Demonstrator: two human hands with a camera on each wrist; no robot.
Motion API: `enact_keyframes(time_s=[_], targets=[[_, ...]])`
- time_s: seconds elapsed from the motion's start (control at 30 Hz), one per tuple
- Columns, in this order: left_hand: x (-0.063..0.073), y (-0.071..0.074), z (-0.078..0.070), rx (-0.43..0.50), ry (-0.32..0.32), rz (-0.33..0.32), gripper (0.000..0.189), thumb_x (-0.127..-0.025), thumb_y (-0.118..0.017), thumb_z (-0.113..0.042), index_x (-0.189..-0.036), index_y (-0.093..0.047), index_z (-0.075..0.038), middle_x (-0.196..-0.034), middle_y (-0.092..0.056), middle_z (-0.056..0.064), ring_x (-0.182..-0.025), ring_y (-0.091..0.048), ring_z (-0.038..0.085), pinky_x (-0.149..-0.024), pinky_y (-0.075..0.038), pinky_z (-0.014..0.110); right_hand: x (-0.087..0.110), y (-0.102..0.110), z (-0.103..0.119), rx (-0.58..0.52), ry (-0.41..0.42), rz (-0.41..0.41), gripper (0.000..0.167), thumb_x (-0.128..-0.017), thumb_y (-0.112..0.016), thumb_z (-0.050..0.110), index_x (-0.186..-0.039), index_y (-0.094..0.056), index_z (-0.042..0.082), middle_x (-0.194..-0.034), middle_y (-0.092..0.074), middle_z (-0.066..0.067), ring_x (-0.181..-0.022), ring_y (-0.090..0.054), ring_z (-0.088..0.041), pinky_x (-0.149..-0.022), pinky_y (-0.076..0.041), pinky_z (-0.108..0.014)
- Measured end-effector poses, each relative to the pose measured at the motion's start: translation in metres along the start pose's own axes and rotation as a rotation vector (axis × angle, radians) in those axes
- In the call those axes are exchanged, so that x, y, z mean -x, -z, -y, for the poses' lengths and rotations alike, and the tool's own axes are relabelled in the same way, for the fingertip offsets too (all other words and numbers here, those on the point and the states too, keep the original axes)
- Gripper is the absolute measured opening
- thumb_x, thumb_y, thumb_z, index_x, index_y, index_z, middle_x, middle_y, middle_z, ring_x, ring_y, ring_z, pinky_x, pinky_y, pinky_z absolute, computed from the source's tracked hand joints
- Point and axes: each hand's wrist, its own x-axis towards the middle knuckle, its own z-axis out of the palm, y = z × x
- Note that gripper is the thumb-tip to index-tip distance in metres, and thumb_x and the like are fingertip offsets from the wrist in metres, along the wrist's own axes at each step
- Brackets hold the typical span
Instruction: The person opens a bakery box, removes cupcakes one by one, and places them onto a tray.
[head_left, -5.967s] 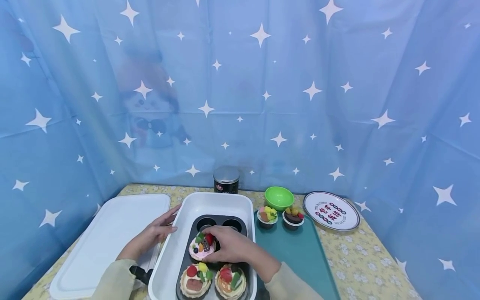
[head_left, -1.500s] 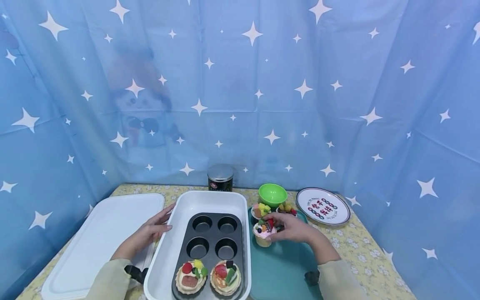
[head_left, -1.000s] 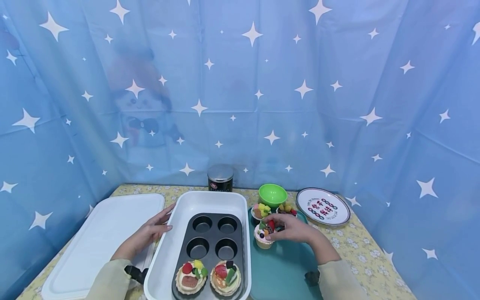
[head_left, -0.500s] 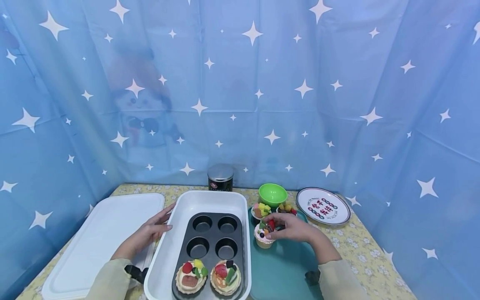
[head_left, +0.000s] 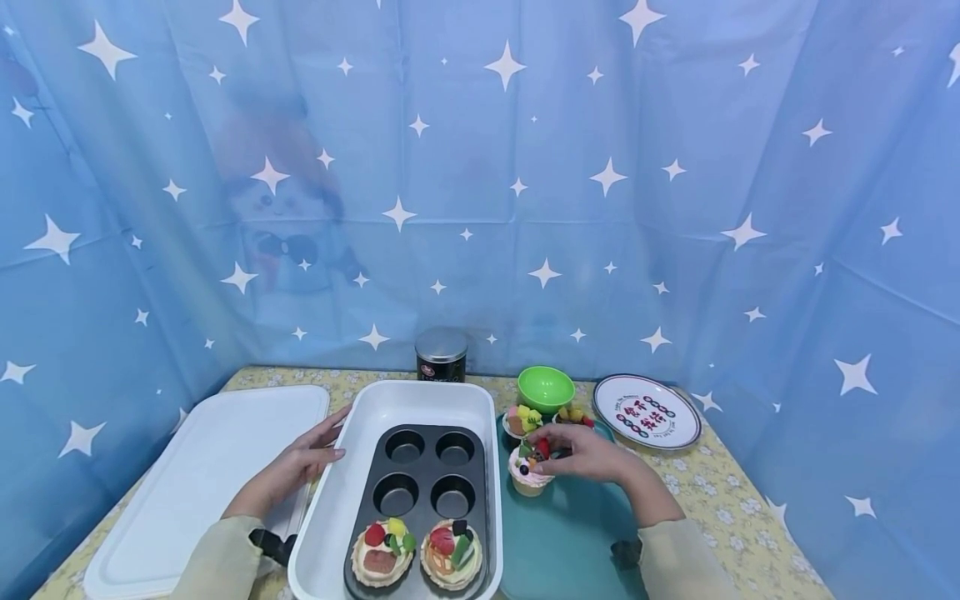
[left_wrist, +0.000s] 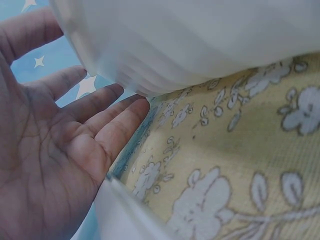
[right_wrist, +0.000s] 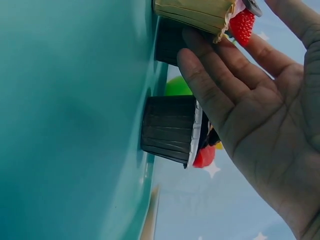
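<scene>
A pink-cream cupcake (head_left: 528, 482) with strawberry topping stands upright on the teal tray (head_left: 570, 542). My right hand (head_left: 588, 457) is around its far and right sides; in the right wrist view the fingers extend loosely past its pale cup (right_wrist: 192, 12). Behind it are two cupcakes in dark cups, one with yellow fruit (head_left: 522, 421), one chocolate (head_left: 572, 415) and partly hidden by the hand. With straight fingers, my left hand (head_left: 296, 468) touches the left wall of a white baking pan (head_left: 330, 508). Inside lies a dark muffin tin (head_left: 423, 469), its front two cups holding fruit-topped cupcakes (head_left: 382, 575).
A white lid-like tray (head_left: 202, 483) lies at the left. Along the back stand a black canister with a silver lid (head_left: 441, 358), a green bowl (head_left: 546, 390) and a printed white plate (head_left: 647, 412). A blue star-patterned curtain (head_left: 480, 183) hangs behind the flowered tablecloth (head_left: 723, 500).
The pink cupcake has gone from the muffin tin's middle row to the teal tray, carried by my right hand. Lately the right fingers have loosened slightly; the left hand stays at the pan.
</scene>
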Motion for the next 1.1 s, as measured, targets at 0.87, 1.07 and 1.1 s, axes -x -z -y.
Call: enact_keyframes(time_s=[0.87,1.07,1.1], targets=[[0.001,0.000,0.001,0.025,-0.009,0.007,0.076,-0.097,-0.060,-0.025,-0.162,-0.021,-0.029,-0.165,-0.020,0.018,-0.149,-0.023,0.042,-0.116,-0.027,0.059,-0.004,-0.011,0.041,0.023,0.199,-0.127,0.037,-0.096,-0.071,0.031,-0.128,-0.064,0.014,-0.129,-0.065,-0.009,-0.123,-0.059,-0.035,-0.098,-0.048,-0.060],[0.000,-0.001,0.001,0.019,-0.002,-0.008,0.076,-0.096,-0.061,-0.026,-0.162,-0.023,-0.029,-0.164,-0.022,0.019,-0.149,-0.023,0.042,-0.116,-0.026,0.060,-0.008,-0.027,0.061,0.037,0.242,0.012,0.040,-0.096,-0.070,0.034,-0.129,-0.063,0.013,-0.126,-0.066,-0.006,-0.116,-0.062,-0.031,-0.100,-0.049,-0.052],[0.000,-0.001,0.001,0.016,0.001,-0.011,0.077,-0.096,-0.061,-0.027,-0.162,-0.023,-0.030,-0.164,-0.022,0.019,-0.149,-0.024,0.042,-0.116,-0.026,0.060,-0.008,-0.030,0.065,0.031,0.238,0.051,0.042,-0.096,-0.069,0.035,-0.130,-0.062,0.012,-0.126,-0.065,-0.006,-0.116,-0.062,-0.031,-0.099,-0.049,-0.051]])
